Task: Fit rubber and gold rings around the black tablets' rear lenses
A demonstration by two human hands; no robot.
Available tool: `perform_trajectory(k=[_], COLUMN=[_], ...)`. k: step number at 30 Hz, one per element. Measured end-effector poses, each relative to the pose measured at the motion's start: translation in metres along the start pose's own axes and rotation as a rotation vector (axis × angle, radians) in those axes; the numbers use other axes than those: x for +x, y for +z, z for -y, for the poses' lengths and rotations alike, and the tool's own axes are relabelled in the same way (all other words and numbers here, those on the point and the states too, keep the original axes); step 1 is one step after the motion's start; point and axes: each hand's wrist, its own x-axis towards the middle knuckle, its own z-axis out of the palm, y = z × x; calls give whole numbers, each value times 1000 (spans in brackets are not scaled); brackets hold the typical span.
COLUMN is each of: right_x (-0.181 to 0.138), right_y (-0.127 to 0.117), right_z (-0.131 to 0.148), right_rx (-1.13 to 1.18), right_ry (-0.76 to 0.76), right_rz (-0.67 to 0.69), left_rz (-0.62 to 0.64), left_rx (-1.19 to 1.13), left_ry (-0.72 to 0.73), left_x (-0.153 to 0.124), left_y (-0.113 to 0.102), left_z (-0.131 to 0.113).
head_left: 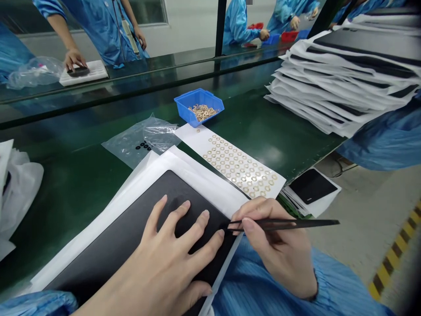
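Note:
A flat black panel (108, 237) lies on white sheets (194, 166) at the bench's front edge. Across the panel rests my left hand (177, 250), its fingers spread and flat. My right hand (276, 245) pinches black tweezers (296, 224), whose tips reach the panel's right edge beside my left index finger. Whether the tips hold anything is too small to tell. Behind the panel lies a white sheet of ring stickers (243, 169) in rows. A blue bin (187, 109) holding many small tan rings (204, 113) stands past it. Left of that, a clear plastic bag (131, 138) contains several black rings.
A tall stack of black panels (342, 74) interleaved with white sheets stands at the right. Another panel (312, 186) lies lower down there. White wrapping (24, 184) is at the left edge. Across the green bench (72, 153), a co-worker's hand (75, 59) touches a dark part on a white tray (95, 72).

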Motion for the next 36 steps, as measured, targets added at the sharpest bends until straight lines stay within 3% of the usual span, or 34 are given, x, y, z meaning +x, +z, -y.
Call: perform_trajectory(k=[10,25,36], right_x=[0,0,4], right_y=[7,9,4], right_z=[5,4,6], right_rx=[-41,-85,-138], right_ry=[21,28,43], right_rz=[-56,-77,16], left_rz=[-105,-85,-7], left_rx=[-52,-63,-68], left_ry=[-112,-116,-52], left_x=[6,6,1], left_y=[1,0,1], left_z=[-7,-6,-3])
